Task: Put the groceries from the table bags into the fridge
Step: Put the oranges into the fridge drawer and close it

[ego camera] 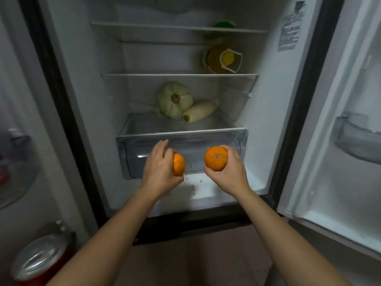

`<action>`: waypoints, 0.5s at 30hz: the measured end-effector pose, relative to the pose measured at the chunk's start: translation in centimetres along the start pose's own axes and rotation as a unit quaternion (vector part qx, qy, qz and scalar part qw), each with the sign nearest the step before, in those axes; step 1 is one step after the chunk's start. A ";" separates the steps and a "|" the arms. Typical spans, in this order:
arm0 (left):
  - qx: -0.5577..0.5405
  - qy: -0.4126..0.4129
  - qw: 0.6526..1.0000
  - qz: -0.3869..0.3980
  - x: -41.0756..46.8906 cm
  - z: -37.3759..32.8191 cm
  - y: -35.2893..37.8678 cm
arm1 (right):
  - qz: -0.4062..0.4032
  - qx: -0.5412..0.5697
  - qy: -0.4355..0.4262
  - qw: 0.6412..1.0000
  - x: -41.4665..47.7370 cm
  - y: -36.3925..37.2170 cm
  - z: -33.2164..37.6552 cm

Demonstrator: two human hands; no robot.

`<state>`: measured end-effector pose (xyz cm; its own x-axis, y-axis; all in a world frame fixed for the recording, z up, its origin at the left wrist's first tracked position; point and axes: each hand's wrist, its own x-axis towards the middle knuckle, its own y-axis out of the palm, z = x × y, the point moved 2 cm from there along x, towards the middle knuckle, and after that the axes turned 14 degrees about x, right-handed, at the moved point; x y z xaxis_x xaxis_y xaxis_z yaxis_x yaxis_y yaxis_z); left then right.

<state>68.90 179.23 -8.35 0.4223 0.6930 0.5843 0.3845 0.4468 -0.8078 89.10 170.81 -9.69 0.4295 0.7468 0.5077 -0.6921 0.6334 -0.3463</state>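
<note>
left orange (179,164): mostly behind left hand (158,166), only its right side shows
right orange (215,158): far side covered by right hand (232,169)
green item (224,24): on top shelf (144,25), blurred, half behind the rim, can't identify
door sticker (289,33): print unreadable
red lidded container (39,263): blurred, cut off at bottom-left corner
door bin (358,137): cut by right edge, contents unclear
drawer (226,139): inside hazy, partly blocked by both hands

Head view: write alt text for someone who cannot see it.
The left hand holds one orange, the right hand a second orange, before an open fridge's clear drawer. A cabbage and a white radish lie just above it.
</note>
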 end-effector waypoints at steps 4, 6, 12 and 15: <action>0.095 0.015 0.995 0.019 4.4 1.4 1.8 | 0.075 -0.064 -0.100 0.990 6.7 1.6 -2.7; 0.120 0.003 0.992 0.038 6.0 2.1 2.6 | 0.084 -0.066 -0.128 0.986 9.1 2.3 -3.5; 0.110 -0.021 0.991 0.070 7.0 3.3 4.2 | 0.088 -0.095 -0.142 0.981 11.9 3.5 -5.7; 0.100 -0.019 0.993 0.053 6.6 3.4 4.3 | 0.073 -0.104 -0.143 0.982 11.8 3.7 -5.9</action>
<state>70.55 187.62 -8.29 0.4181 0.7618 0.4949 0.1674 0.4708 -0.8662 95.06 183.12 -9.63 0.1337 0.7638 0.6314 -0.5879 0.5741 -0.5700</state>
